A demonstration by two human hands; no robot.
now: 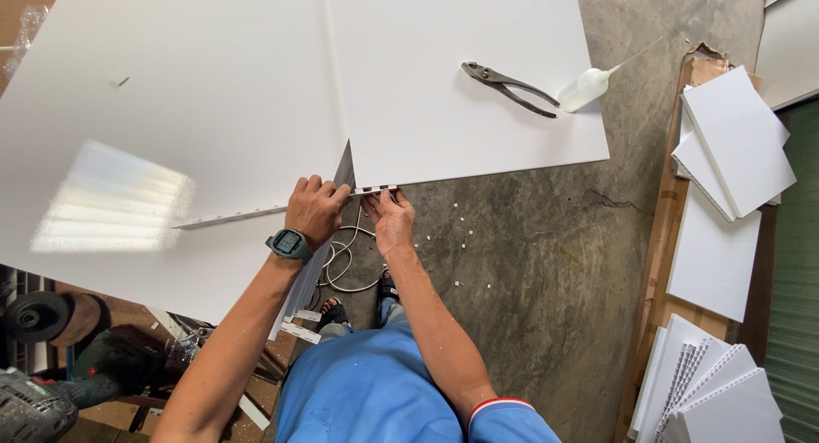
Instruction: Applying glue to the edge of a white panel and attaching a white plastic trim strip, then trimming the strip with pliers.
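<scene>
Head view: left hand (316, 208) grip and right hand (391, 219) grip both pinch white panel (461, 110) near edge.

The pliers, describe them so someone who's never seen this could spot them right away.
Find the big white panel whose near edge both hands grip. On its far right part lie the pliers, beside a small squeeze bottle. They are the only dark metal tool on the white surface, handles spread toward the bottle.

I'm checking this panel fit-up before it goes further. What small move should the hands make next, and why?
Probably press the right panel leftward along the seam. Both the left hand and right hand pinch its near edge at the corner, where a dark wedge-shaped gap separates it from the left panel.
</scene>
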